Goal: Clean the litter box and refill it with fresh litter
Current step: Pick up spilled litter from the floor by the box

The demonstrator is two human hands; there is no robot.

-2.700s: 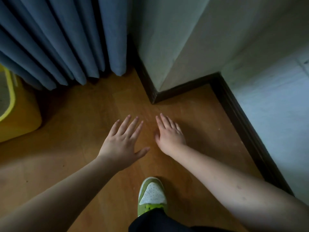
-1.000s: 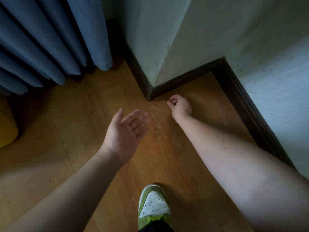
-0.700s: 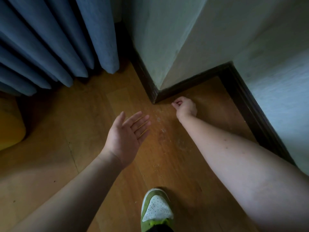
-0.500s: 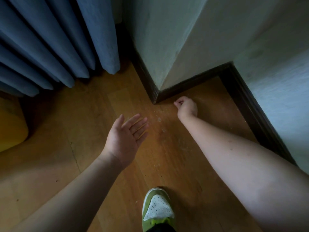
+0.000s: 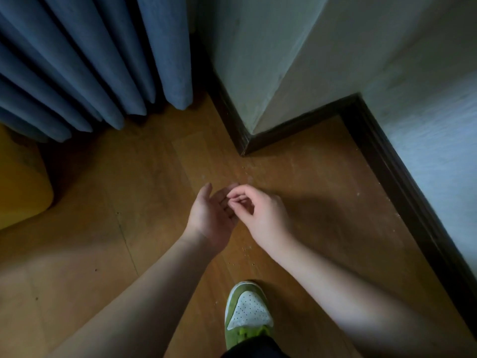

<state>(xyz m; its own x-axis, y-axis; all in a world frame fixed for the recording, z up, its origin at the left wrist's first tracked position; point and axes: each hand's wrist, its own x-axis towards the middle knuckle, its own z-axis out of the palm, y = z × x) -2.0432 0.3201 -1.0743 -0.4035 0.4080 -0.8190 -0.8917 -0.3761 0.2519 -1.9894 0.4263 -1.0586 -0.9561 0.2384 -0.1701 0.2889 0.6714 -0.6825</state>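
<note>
My left hand (image 5: 210, 220) is held palm up and slightly cupped above the wooden floor (image 5: 129, 202). My right hand (image 5: 263, 215) hovers right over its fingers, thumb and fingertips pinched together as on tiny litter grains, which are too small to see in the pinch. Pale scattered litter grains (image 5: 246, 174) dot the floor near the wall corner, and more lie below my wrists (image 5: 245, 248). A corner of the yellow litter box (image 5: 20, 187) shows at the left edge.
Blue curtains (image 5: 90, 60) hang at the back left. A wall corner with a dark baseboard (image 5: 291, 127) juts in at the centre, and the baseboard continues along the right wall (image 5: 402, 192). My green and white shoe (image 5: 246, 311) stands at the bottom.
My right hand left the floor by the baseboard corner and came back over my left palm, fingers still pinched. The left hand stayed palm up and moved slightly right.
</note>
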